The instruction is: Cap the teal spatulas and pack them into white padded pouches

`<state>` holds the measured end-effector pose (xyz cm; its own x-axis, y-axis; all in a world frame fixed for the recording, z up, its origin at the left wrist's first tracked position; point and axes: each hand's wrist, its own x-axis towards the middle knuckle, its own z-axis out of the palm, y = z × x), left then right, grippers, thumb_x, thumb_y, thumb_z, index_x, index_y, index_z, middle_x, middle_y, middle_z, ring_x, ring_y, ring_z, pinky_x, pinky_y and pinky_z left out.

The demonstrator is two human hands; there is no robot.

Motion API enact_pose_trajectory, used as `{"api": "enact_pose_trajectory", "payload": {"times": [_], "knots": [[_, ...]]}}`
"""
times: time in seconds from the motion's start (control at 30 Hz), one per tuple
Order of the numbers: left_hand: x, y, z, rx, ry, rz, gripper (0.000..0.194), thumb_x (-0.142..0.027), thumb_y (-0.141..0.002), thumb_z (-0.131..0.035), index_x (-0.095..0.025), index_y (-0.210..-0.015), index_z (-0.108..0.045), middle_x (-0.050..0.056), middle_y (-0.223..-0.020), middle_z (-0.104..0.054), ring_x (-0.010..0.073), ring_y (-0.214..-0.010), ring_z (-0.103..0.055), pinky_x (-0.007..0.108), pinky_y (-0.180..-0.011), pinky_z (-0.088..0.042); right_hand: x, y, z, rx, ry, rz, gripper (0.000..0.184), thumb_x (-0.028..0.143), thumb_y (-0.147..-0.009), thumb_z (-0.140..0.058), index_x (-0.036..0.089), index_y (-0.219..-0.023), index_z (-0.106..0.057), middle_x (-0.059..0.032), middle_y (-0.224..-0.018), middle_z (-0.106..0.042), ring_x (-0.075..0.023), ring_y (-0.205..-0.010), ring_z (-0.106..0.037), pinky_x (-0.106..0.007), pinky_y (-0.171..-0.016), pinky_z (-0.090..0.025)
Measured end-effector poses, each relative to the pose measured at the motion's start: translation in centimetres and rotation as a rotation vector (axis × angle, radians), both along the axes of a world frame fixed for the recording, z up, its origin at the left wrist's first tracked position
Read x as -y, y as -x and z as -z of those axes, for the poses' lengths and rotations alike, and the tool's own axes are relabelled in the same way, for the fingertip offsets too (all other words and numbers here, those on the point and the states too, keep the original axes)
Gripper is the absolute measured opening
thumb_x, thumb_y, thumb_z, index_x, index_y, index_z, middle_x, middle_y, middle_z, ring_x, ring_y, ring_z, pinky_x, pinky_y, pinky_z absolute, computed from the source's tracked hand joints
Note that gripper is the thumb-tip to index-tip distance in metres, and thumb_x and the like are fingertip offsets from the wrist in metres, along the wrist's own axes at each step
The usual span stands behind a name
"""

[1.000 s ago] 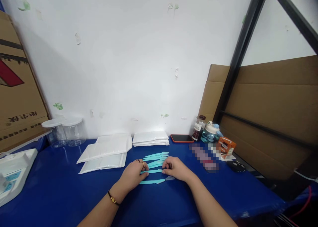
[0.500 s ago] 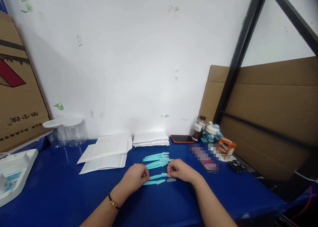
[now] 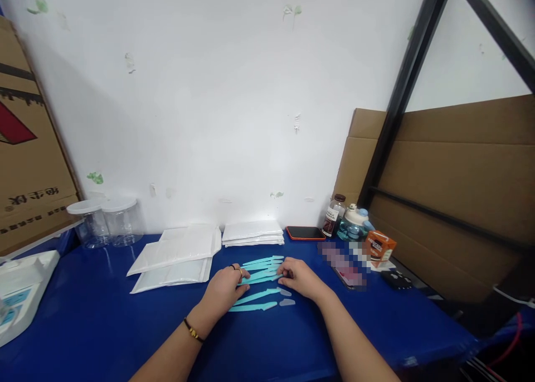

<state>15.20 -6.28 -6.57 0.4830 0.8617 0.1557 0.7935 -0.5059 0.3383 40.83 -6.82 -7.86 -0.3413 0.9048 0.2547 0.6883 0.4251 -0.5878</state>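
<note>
Several turquoise eyebrow razors (image 3: 263, 261) lie in a row on the blue tabletop, handles to the left and blade ends to the right. My left hand (image 3: 223, 287) has its fingers closed at the handle end of one eyebrow razor (image 3: 262, 280) in the middle group. At the blade end, my right hand (image 3: 298, 277) pinches it; the fingertips hide the exact contact. Closer to me lie two separate razors, one (image 3: 256, 297) above the other (image 3: 249, 308). Just right of their tips sit two small clear blade caps (image 3: 287, 302), (image 3: 285, 292).
White padded envelopes (image 3: 171, 259) and a white stack (image 3: 253, 233) lie behind. Clear jars (image 3: 122, 223) stand back left, a white device (image 3: 27, 293) at left. On the right are a phone (image 3: 306, 233), brown bottle (image 3: 333, 216), water bottle (image 3: 353, 223) and orange box (image 3: 379, 247).
Both hands have moved away from me, from the second-nearest razor to the middle group. That razor now lies released, with a clear cap off beside its tip.
</note>
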Motion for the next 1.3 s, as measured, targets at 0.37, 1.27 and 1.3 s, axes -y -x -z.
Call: {"api": "enact_pose_trajectory", "payload": {"times": [0.37, 1.27, 1.3], "knots": [[0.5, 0.0, -0.3, -0.125, -0.138, 0.120, 0.019, -0.025, -0.085, -0.043, -0.025, -0.097, -0.059, 0.001, -0.089, -0.062, 0.0159, -0.083, -0.057, 0.026, -0.071, -0.036, 0.9, 0.4, -0.3, 0.052, -0.016, -0.081, 0.011, 0.024, -0.079, -0.056, 0.017, -0.073, -0.062, -0.0016, -0.077, -0.056, -0.0116, -0.065, -0.052, -0.021, -0.059, -0.040], [-0.8, 0.4, 0.4, -0.039, -0.028, 0.113, 0.019, -0.033, -0.083, -0.047, -0.022, -0.081, -0.063, 0.001, -0.083, -0.062, 0.0155, -0.081, -0.056, 0.025, -0.072, -0.036, 0.0, 2.1, 0.0, 0.044, -0.048, -0.110, 0.007, 0.024, -0.078, -0.060, 0.019, -0.078, -0.065, -0.0007, -0.078, -0.056, -0.0120, -0.070, -0.053, -0.021, -0.064, -0.041], [-0.8, 0.3, 0.4, -0.050, -0.039, 0.121, 0.021, -0.032, -0.084, -0.045, -0.022, -0.079, -0.063, 0.001, -0.083, -0.063, 0.0156, -0.081, -0.056, 0.026, -0.073, -0.035, 0.0, 2.1, 0.0, 0.054, -0.051, -0.111, 0.009, 0.024, -0.080, -0.058, 0.019, -0.077, -0.065, -0.0008, -0.079, -0.056, -0.0119, -0.070, -0.053, -0.021, -0.065, -0.041]]}}
